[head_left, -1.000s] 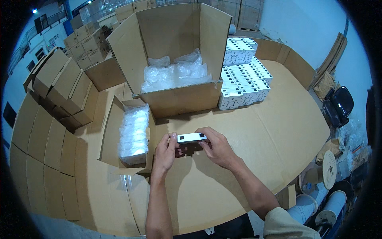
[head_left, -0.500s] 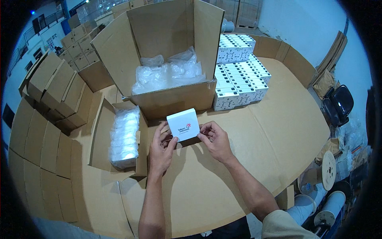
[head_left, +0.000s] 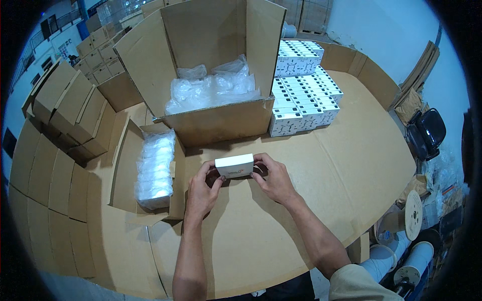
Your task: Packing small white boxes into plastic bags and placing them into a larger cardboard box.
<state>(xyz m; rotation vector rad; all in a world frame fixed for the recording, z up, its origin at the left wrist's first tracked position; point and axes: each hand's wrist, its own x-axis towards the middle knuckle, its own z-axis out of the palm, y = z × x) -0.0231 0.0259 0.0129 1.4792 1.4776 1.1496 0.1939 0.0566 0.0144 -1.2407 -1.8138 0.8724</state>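
A small white box with a little print is between my two hands, over the middle of the cardboard-covered table. Its narrow top side faces up toward me, and its front is seen at a steep slant. My left hand grips the left end, thumb at the lower front corner. At the right end my right hand pinches it with thumb and fingers. Left of my hands stands an open carton holding a row of bubble-wrapped packs. Behind the box is a large open carton with clear bubble-wrapped packs inside.
White patterned boxes are stacked at the back right of the table. Several brown cartons line the left side. Beyond the table's right edge are cable spools and a black chair.
The white box has tipped so that its printed front, earlier facing me, is now foreshortened and its narrow top shows. Both hands have kept their grip and barely shifted.
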